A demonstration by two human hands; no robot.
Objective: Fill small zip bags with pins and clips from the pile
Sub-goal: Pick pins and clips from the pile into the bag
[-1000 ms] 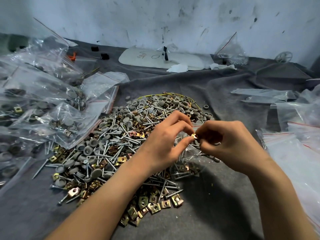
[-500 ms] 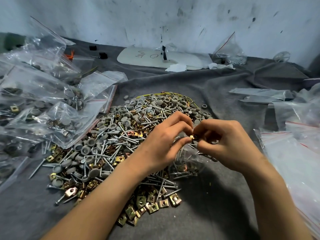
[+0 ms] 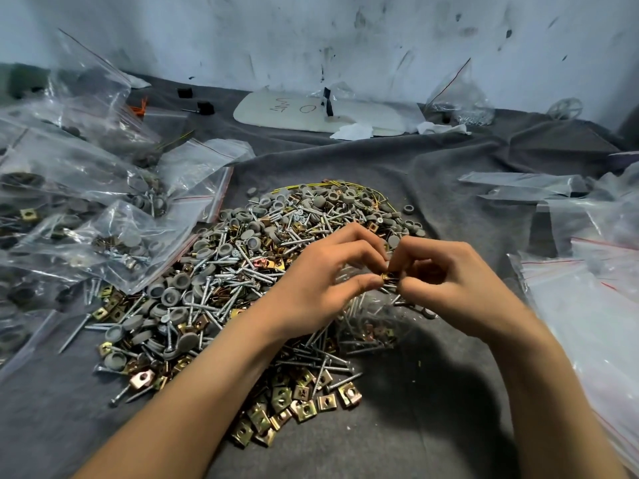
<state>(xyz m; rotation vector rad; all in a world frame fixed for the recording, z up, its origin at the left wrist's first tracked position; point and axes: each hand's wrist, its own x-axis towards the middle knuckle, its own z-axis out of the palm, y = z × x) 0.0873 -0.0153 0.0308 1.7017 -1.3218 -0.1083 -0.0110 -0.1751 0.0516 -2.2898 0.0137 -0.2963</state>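
Above the pile, left hand and right hand pinch one brass clip together.

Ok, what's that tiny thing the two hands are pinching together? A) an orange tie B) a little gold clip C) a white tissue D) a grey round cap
B: a small gold clip shows where the fingertips of the left hand and right hand meet, above the pile.

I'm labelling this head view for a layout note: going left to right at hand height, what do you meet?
Filled bags, pile, left hand, brass clip pinched between both hands, right hand, empty zip bags.
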